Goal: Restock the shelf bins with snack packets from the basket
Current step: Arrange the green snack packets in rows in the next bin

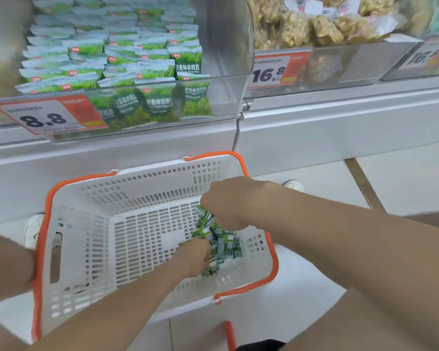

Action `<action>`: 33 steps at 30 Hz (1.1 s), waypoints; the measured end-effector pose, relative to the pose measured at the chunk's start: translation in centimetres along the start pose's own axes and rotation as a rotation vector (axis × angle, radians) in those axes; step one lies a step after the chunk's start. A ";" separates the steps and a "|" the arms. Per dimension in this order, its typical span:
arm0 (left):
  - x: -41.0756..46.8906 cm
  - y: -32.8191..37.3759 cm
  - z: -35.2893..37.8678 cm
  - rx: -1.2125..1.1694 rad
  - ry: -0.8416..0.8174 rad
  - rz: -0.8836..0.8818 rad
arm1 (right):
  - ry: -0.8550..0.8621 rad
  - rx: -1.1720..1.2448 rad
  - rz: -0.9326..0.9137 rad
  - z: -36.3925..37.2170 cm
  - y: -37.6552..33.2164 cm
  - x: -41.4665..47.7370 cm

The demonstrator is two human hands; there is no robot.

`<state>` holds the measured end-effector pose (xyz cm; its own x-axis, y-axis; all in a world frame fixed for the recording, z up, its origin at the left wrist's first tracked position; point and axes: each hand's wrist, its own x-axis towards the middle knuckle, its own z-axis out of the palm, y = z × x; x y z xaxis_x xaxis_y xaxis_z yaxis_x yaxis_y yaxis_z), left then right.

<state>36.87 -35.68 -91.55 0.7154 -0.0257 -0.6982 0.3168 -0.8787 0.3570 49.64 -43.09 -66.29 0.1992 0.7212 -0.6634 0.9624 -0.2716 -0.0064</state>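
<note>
From my head camera, both my hands are down in the white basket [81, 224] at lower centre of the frame. My right hand [228, 201] is clenched on a bunch of green pea packets [222, 240], and my left hand [195, 257] is closed on the same small heap from below. These are the last ones; the rest of the basket floor is bare. They look light, crinkly and slippery, so I judge a gathered handful, pinched by the sealed edges, holds best. The matching bin [221, 97], upper left, is already well stacked.
</note>
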 end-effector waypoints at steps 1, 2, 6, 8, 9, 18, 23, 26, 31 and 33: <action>-0.1 -0.2 -0.2 -0.019 -0.007 -0.002 | 0.002 -0.001 0.003 -0.1 0.0 0.0; -0.3 -0.4 -0.7 -0.049 -0.009 0.001 | 0.007 0.002 0.005 -0.2 0.0 0.0; -2.3 -1.2 -4.6 -0.313 0.047 0.098 | 0.023 0.010 0.006 -1.4 -0.1 -0.5; -3.7 -1.6 -6.9 -0.430 0.050 0.143 | 0.028 0.010 0.004 -2.5 0.0 -1.0; -4.5 -1.7 -8.0 -0.493 0.063 0.144 | 0.035 -0.005 0.003 -3.1 -0.1 -1.5; -12.9 0.1 -20.1 -0.957 0.283 0.211 | 0.262 0.065 -0.023 -6.5 0.1 -3.3; -18.0 1.4 -25.7 -1.108 0.260 0.301 | 0.597 0.176 -0.174 -8.7 0.4 -4.4; -20.5 2.1 -28.2 -1.197 0.275 0.308 | 0.839 0.325 -0.170 -10.6 1.3 -5.4; -22.6 2.6 -30.3 -1.165 0.446 0.381 | 0.922 0.554 0.056 -12.3 3.4 -5.4; -22.4 2.4 -30.3 -1.012 0.541 0.383 | 0.914 0.628 0.051 -12.8 3.5 -5.4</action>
<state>40.46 -22.81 -56.27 0.9609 0.2129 -0.1769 0.1977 -0.0809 0.9769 54.34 -39.78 -53.18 0.5462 0.8281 0.1260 0.7360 -0.4026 -0.5443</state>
